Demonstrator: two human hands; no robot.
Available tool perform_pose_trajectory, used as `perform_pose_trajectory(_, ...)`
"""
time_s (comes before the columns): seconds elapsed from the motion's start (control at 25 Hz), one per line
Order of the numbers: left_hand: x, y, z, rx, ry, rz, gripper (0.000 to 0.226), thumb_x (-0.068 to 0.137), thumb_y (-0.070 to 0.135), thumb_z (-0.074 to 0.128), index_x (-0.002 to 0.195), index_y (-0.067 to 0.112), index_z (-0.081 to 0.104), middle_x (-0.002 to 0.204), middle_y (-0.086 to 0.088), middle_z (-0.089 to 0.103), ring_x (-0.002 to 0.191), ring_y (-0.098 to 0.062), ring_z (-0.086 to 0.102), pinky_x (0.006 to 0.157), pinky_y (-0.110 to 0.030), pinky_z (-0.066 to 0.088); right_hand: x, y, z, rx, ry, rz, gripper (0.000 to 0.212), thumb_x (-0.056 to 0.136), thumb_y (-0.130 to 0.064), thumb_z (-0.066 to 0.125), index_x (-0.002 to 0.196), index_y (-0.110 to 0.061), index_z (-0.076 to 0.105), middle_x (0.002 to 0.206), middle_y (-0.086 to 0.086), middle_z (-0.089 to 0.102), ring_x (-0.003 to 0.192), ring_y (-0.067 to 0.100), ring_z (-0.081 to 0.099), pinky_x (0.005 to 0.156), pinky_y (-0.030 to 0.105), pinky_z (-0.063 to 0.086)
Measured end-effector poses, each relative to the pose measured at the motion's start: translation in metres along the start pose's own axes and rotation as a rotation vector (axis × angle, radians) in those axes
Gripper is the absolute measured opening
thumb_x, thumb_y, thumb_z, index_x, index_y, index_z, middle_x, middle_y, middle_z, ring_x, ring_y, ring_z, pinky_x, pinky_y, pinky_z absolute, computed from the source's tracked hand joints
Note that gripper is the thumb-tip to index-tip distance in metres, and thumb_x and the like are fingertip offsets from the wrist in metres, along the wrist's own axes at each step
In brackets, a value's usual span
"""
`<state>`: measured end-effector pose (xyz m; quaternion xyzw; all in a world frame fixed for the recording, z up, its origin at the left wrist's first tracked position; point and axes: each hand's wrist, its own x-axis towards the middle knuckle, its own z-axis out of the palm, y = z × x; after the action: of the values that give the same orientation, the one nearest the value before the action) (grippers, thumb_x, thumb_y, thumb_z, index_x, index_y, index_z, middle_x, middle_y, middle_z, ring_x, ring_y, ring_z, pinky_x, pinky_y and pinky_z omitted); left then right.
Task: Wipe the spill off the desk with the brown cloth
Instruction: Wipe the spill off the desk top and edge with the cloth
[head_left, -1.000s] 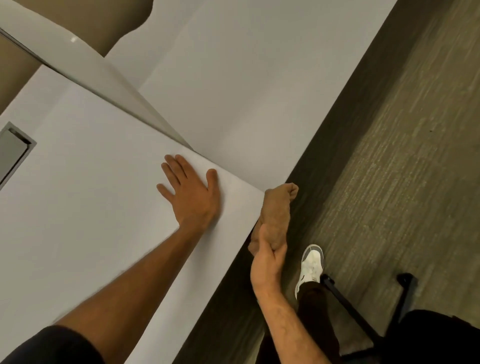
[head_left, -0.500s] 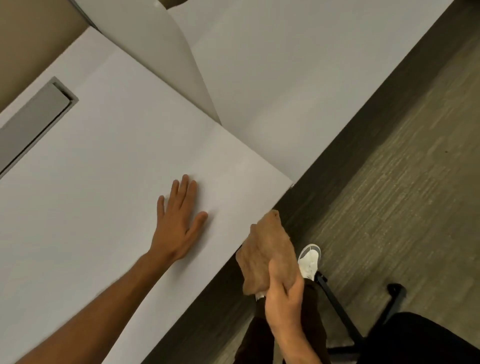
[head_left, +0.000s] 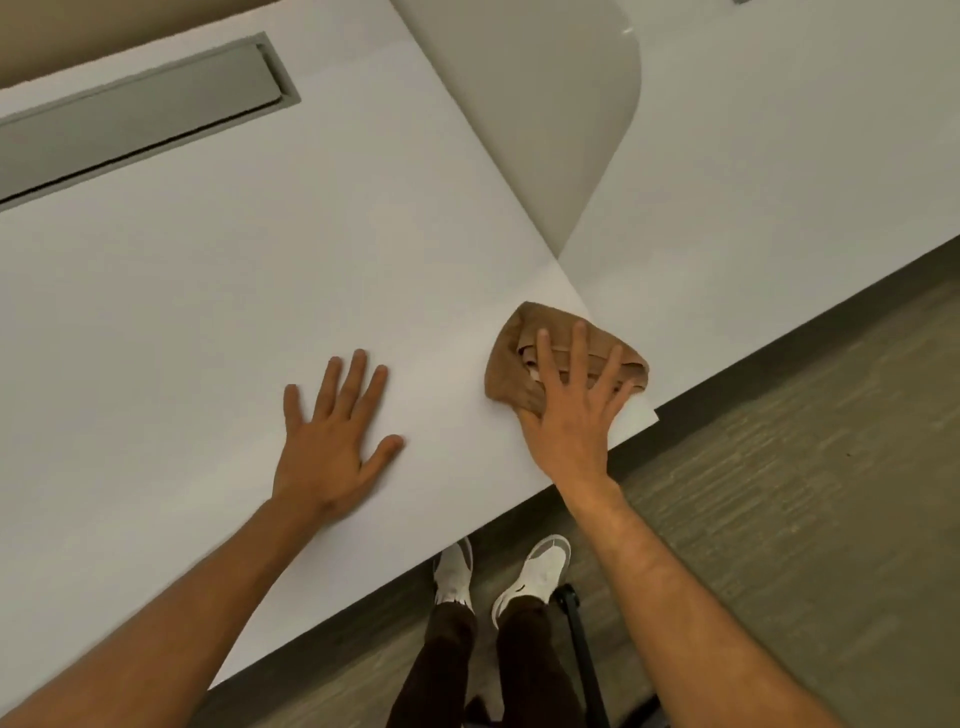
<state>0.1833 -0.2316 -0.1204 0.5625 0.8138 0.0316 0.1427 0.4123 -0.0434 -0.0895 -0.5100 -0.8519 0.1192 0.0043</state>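
Observation:
The brown cloth (head_left: 519, 348) lies crumpled on the white desk (head_left: 208, 312), close to its front right corner. My right hand (head_left: 571, 415) presses flat on the cloth with fingers spread and straight. Flat on the bare desk to the left of the cloth rests my left hand (head_left: 332, 441), fingers straight, holding nothing. No spill shows on the desk surface.
A grey cable tray lid (head_left: 140, 114) is set into the desk at the back left. A grey divider panel (head_left: 545, 119) stands between this desk and a second white desk (head_left: 779, 182) to the right. My shoes (head_left: 530, 571) and a black chair leg (head_left: 582, 649) stand on the carpet below the front edge.
My right hand has brought the cloth up from beside the desk edge and laid it on the desk, now pressing it with flat fingers. The view has swung round; my left hand stays on the desk.

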Motion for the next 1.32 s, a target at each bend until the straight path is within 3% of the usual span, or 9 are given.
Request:
perform_pose_trajectory(0.2,0.003,-0.001,0.0,-0.097,0.031,-0.003,0.082,0.103,0.071,0.015,0.167,0.027,-0.01,0.176,0.007,-0.013,0.162,-0.017,-0.012,0.127,-0.061,-0.004,0.05,-0.051,0.015,0.049,0.054,-0.03,0.069,0.094,-0.058,0.042,0.156,-0.035,0.027,0.167,0.009,0.021,0.148,0.053,0.008,0.11,0.078,0.007)
perform_pose_trajectory(0.28,0.001,-0.004,0.0,-0.199,0.079,-0.009,0.083,0.103,0.07,0.013,0.167,0.024,-0.01,0.176,0.006,-0.011,0.162,-0.016,-0.009,0.129,-0.054,-0.007,0.045,-0.078,0.025,0.045,0.036,-0.196,0.067,0.092,-0.06,0.034,0.155,-0.037,0.03,0.166,0.008,0.024,0.148,0.053,0.01,0.112,0.077,0.008)
perform_pose_trajectory(0.4,0.001,-0.005,-0.002,-0.397,0.146,-0.046,0.08,0.103,0.068,0.009,0.168,0.023,-0.006,0.177,0.003,-0.002,0.163,-0.015,-0.004,0.13,-0.045,-0.008,0.011,-0.101,0.039,0.067,-0.01,-0.455,0.066,0.091,-0.06,0.04,0.153,-0.039,0.034,0.165,0.006,0.027,0.149,0.052,0.008,0.111,0.076,0.012)
perform_pose_trajectory(0.48,-0.002,-0.007,-0.003,-0.459,0.141,-0.041,0.079,0.103,0.068,0.004,0.168,0.024,0.001,0.177,0.002,0.007,0.163,-0.013,-0.002,0.13,-0.048,-0.007,-0.022,-0.098,0.047,0.055,-0.036,-0.572,0.065,0.092,-0.06,0.044,0.153,-0.04,0.032,0.165,0.006,0.026,0.149,0.052,0.006,0.111,0.076,0.014)
perform_pose_trajectory(0.6,-0.002,-0.009,-0.003,-0.296,0.075,0.015,0.074,0.104,0.067,0.005,0.168,0.03,0.004,0.177,0.005,-0.002,0.162,-0.017,-0.01,0.128,-0.06,-0.003,-0.057,-0.065,0.051,0.044,-0.059,-0.727,0.066,0.091,-0.057,0.05,0.153,-0.043,0.03,0.166,0.003,0.021,0.15,0.051,0.001,0.114,0.075,0.012)
perform_pose_trajectory(0.68,-0.001,-0.006,-0.003,-0.115,0.03,0.014,0.079,0.102,0.072,0.012,0.168,0.031,-0.001,0.176,0.003,-0.013,0.162,-0.021,-0.015,0.128,-0.06,-0.004,-0.066,-0.031,0.048,0.009,-0.052,-0.772,0.071,0.089,-0.055,0.058,0.153,-0.044,0.027,0.167,0.001,0.019,0.151,0.049,-0.001,0.115,0.074,0.013)
perform_pose_trajectory(0.96,-0.001,-0.002,0.002,-0.011,0.009,-0.01,0.09,0.098,0.078,0.022,0.167,0.029,-0.01,0.175,0.0,-0.02,0.161,-0.025,-0.018,0.127,-0.062,-0.001,-0.061,0.06,0.027,0.01,0.031,-0.591,0.071,0.085,-0.038,0.067,0.15,-0.038,0.038,0.161,0.007,0.035,0.148,0.049,0.016,0.111,0.073,0.023)
perform_pose_trajectory(1.16,0.0,-0.004,0.006,-0.044,0.033,-0.002,0.086,0.1,0.076,0.023,0.167,0.032,-0.009,0.175,0.004,-0.019,0.161,-0.022,-0.017,0.128,-0.059,-0.004,-0.051,0.087,0.01,0.016,0.12,-0.213,0.075,0.081,-0.024,0.068,0.151,-0.03,0.041,0.161,0.012,0.034,0.147,0.049,0.017,0.111,0.07,0.029)
perform_pose_trajectory(1.32,0.001,-0.006,0.006,-0.047,0.007,0.004,0.088,0.099,0.078,0.023,0.166,0.033,-0.01,0.174,0.004,-0.021,0.161,-0.021,-0.019,0.127,-0.058,-0.008,-0.085,0.078,0.002,0.274,0.141,0.051,0.072,0.084,-0.008,0.068,0.15,-0.023,0.044,0.163,0.01,0.025,0.148,0.039,0.019,0.12,0.056,0.021)
